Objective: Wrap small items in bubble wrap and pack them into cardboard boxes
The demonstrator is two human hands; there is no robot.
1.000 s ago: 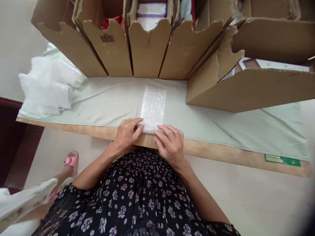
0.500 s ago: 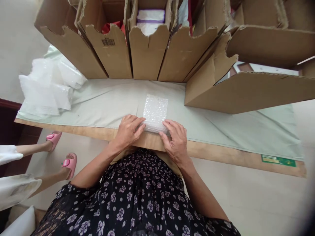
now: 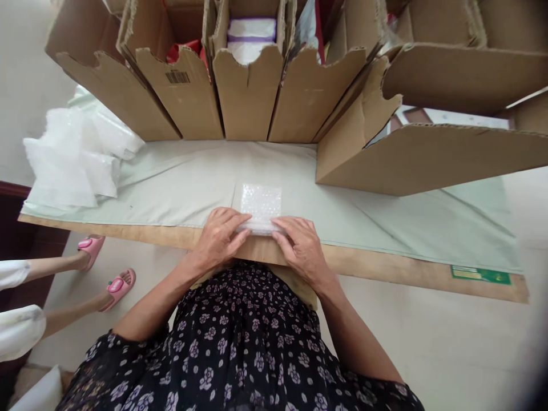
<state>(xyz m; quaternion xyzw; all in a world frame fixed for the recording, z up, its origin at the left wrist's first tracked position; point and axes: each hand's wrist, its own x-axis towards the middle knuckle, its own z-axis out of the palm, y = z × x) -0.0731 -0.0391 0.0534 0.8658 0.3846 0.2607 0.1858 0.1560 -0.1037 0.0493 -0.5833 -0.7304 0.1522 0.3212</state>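
Note:
A piece of clear bubble wrap (image 3: 261, 201) lies near the front edge of the cloth-covered table, its near end rolled or folded into a thicker band. My left hand (image 3: 220, 235) grips the left end of that band between thumb and fingers. At the right end, my right hand (image 3: 298, 245) pinches it the same way. The far part of the wrap lies flat on the cloth. Whether anything is inside the fold cannot be made out.
Open cardboard boxes (image 3: 246, 100) stand in a row along the back. A larger cardboard box (image 3: 411, 160) lies angled at the right. Bubble wrap sheets (image 3: 68, 165) are heaped at the left. Another person's legs and pink sandals (image 3: 120, 288) show at lower left.
The flat part of the bubble wrap has become shorter as its near end is rolled over away from me. Both hands stay on its ends. The view has shifted slightly.

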